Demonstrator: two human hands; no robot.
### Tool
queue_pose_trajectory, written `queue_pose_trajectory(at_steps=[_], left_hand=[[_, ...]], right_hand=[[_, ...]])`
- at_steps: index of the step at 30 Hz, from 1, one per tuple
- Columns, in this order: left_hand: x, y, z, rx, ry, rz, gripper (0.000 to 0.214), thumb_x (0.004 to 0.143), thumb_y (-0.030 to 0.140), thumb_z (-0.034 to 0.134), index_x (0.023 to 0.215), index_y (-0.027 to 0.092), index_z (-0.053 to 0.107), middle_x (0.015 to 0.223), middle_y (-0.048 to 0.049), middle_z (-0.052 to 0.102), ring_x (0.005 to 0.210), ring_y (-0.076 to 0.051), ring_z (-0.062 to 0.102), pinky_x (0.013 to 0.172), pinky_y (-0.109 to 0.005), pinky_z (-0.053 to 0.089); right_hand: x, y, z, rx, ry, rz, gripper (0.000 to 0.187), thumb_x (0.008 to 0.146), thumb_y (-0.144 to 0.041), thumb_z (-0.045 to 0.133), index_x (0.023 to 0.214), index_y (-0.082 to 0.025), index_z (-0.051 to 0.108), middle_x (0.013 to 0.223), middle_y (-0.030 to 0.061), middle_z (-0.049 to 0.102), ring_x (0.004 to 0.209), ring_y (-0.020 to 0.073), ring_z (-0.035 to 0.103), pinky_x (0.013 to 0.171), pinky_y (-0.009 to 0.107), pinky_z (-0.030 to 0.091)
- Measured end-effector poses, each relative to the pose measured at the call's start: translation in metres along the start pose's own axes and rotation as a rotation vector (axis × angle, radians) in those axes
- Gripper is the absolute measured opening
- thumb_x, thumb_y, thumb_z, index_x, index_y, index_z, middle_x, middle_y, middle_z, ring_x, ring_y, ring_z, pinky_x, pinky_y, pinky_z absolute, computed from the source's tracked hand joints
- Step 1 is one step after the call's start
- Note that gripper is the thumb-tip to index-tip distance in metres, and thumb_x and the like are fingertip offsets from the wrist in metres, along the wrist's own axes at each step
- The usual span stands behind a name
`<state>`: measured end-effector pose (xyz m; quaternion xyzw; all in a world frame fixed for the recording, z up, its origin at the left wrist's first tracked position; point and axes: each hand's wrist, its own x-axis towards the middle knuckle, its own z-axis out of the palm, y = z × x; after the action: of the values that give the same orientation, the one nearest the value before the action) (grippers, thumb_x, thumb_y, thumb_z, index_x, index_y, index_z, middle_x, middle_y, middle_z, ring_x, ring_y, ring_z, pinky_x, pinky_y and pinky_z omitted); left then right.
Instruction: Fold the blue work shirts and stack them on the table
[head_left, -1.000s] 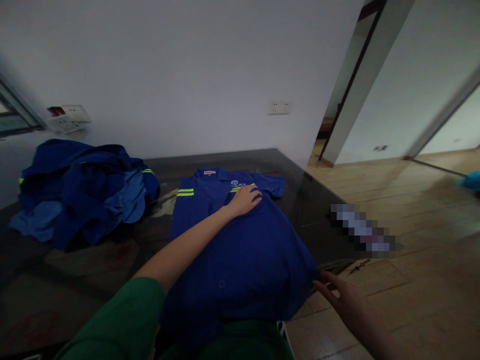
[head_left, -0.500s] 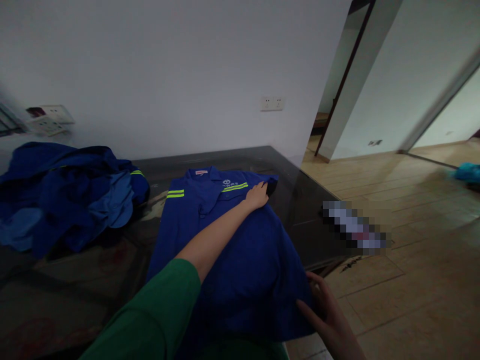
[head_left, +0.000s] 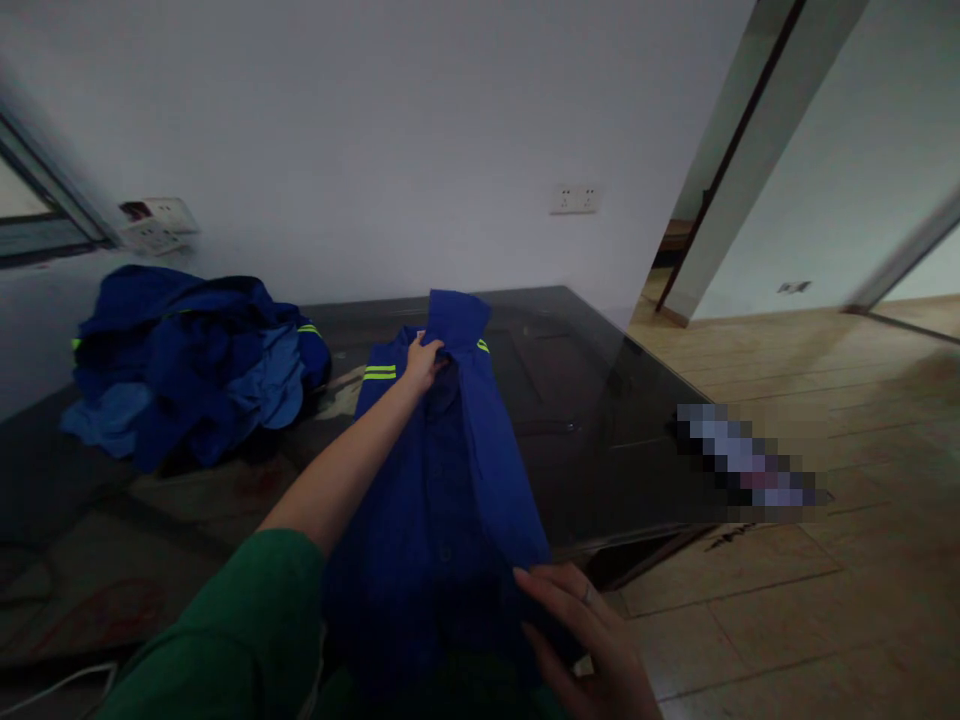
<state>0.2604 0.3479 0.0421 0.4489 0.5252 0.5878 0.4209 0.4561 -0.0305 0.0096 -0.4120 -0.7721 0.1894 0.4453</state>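
- Spread over the glossy black worktop [head_left: 592, 400], running from near the far edge down to the near edge: a dark-blue cloth work shirt [head_left: 409, 490] with 2 pairs of yellow-green stripes showing, right side folded inward.
- Gripping the shirt beside its collar with the left hand [head_left: 425, 362].
- Touching its lower right side, by the near edge, with the right hand [head_left: 589, 630]; cannot tell whether pinching or merely resting.
- Likely to crease crookedly if pulled harder at the collar than below.
- Perhaps prone to bunching around the sleeve [head_left: 457, 315], pointing toward the far edge, if left twisted.
- Liable to slide over the near edge if released below, given the smooth surface.
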Motion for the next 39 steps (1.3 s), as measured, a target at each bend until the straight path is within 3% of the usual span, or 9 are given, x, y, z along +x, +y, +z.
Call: queue_pose_trajectory(at_steps=[4,8,13,16,18,24,30,35,39], left_hand=[[-0.014,-0.003,-0.072,-0.038,0.015,-0.111,0.025,0.073,0.009,0.06,0.096,0.018,0.059,0.093,-0.0034,0.066,0.078,-0.014,0.064,0.065,-0.025,0.057],[-0.039,-0.015,-0.116,0.016,-0.04,-0.107,0.022,0.075,0.015,0.066,0.096,0.019,0.06,0.096,-0.0042,0.067,0.075,-0.012,0.064,0.062,-0.022,0.055],[-0.053,-0.024,-0.124,0.058,-0.061,-0.091,0.038,0.078,0.016,0.069,0.113,0.018,0.054,0.098,-0.0067,0.067,0.069,-0.011,0.064,0.062,-0.023,0.055],[-0.054,-0.022,-0.121,0.07,-0.043,-0.037,0.075,0.079,0.011,0.069,0.142,0.023,0.029,0.105,-0.0078,0.066,0.07,-0.012,0.065,0.068,-0.028,0.057],[-0.055,-0.02,-0.121,0.124,-0.078,0.045,0.088,0.077,0.009,0.07,0.147,0.027,0.019,0.112,-0.008,0.064,0.075,-0.013,0.066,0.07,-0.03,0.058],[-0.058,-0.01,-0.131,0.541,-0.242,0.145,0.043,0.083,0.022,0.066,0.124,0.013,0.059,0.099,-0.0082,0.068,0.073,-0.015,0.066,0.07,-0.03,0.055],[-0.059,0.003,-0.143,0.893,-0.467,0.37,0.067,0.072,0.016,0.071,0.135,0.015,0.051,0.106,-0.0068,0.071,0.092,-0.02,0.066,0.083,-0.03,0.051],[-0.064,0.003,-0.148,1.204,-0.29,0.449,0.034,0.08,0.018,0.06,0.113,0.022,0.069,0.107,-0.0065,0.069,0.101,-0.023,0.063,0.089,-0.032,0.048],[-0.064,0.0,-0.149,1.312,-0.254,0.547,0.037,0.077,0.009,0.055,0.106,0.024,0.072,0.108,-0.008,0.063,0.107,-0.024,0.058,0.093,-0.037,0.047]], right_hand=[[0.011,-0.009,0.02,0.061,-0.127,-0.118,0.062,0.081,-0.005,0.049,0.137,-0.033,0.048,0.107,0.0071,0.067,0.095,0.0176,0.065,0.082,0.03,0.055],[0.007,-0.007,0.039,0.029,-0.261,-0.084,0.057,0.075,-0.001,0.045,0.123,-0.027,0.059,0.103,0.0078,0.061,0.093,0.0164,0.062,0.077,0.026,0.054],[0.003,-0.006,0.055,-0.103,-0.5,0.03,0.06,0.073,0.001,0.046,0.125,-0.025,0.06,0.109,0.0102,0.057,0.097,0.0196,0.059,0.08,0.033,0.054],[0.005,-0.009,0.061,-0.157,-0.644,0.121,0.063,0.076,-0.002,0.052,0.133,-0.029,0.055,0.123,0.0119,0.054,0.111,0.0246,0.056,0.089,0.041,0.053],[0.007,-0.011,0.062,-0.153,-0.75,0.184,0.07,0.076,-0.007,0.061,0.14,-0.031,0.048,0.138,0.0129,0.046,0.124,0.0294,0.049,0.098,0.047,0.048],[0.019,-0.014,0.047,0.001,-0.975,0.3,0.068,0.08,-0.02,0.068,0.142,-0.033,0.045,0.16,0.0058,0.017,0.141,0.0304,0.03,0.113,0.046,0.033],[0.045,-0.026,0.017,0.176,-0.95,0.28,0.044,0.089,-0.024,0.059,0.133,-0.029,0.057,0.141,0.0056,0.053,0.128,0.0226,0.05,0.109,0.037,0.039],[0.094,-0.026,-0.001,0.272,-0.72,0.039,0.025,0.093,-0.027,0.055,0.114,-0.025,0.069,0.107,0.0051,0.072,0.1,0.0162,0.065,0.089,0.029,0.05],[0.176,0.003,0.01,0.11,-0.505,-0.178,0.02,0.092,-0.022,0.054,0.102,-0.022,0.071,0.099,0.0044,0.072,0.092,0.0153,0.065,0.084,0.029,0.05]])
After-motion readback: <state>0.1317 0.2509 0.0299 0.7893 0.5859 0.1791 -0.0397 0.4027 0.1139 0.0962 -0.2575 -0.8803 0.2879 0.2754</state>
